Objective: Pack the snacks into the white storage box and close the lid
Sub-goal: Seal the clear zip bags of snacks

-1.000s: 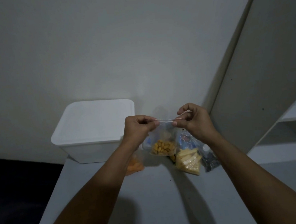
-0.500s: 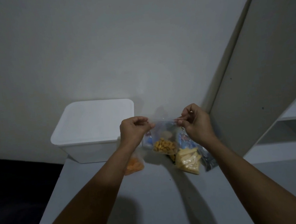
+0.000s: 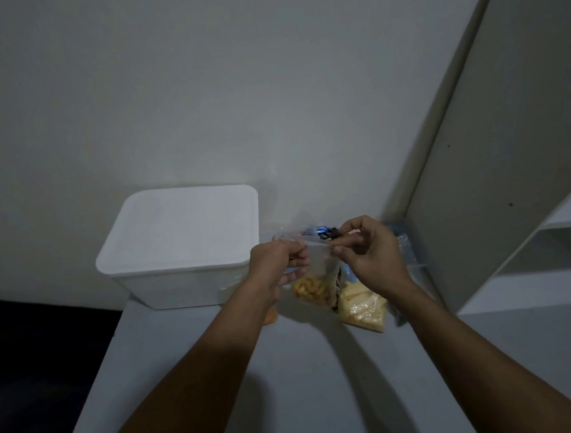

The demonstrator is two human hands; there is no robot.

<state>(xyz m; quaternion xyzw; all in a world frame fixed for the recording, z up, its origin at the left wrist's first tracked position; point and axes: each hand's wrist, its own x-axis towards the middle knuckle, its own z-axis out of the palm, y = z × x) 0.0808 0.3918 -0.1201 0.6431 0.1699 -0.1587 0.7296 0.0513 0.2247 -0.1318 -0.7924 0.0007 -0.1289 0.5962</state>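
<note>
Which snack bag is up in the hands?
The clear bag of small orange-yellow snacks: left hand and right hand pinch its top. The pale sticks bag lies on the table.

No legible text, label or number on the snack bags (image 3: 319, 281) or white storage box (image 3: 181, 244).

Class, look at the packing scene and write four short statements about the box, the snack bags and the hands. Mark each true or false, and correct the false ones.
1. The white storage box has its lid on. True.
2. Both hands pinch the top of a clear bag of orange snacks. True.
3. The bag of pale yellow sticks lies inside the box. False: it lies on the table.
4. The left hand rests on the lid. False: it grips the bag.
</note>
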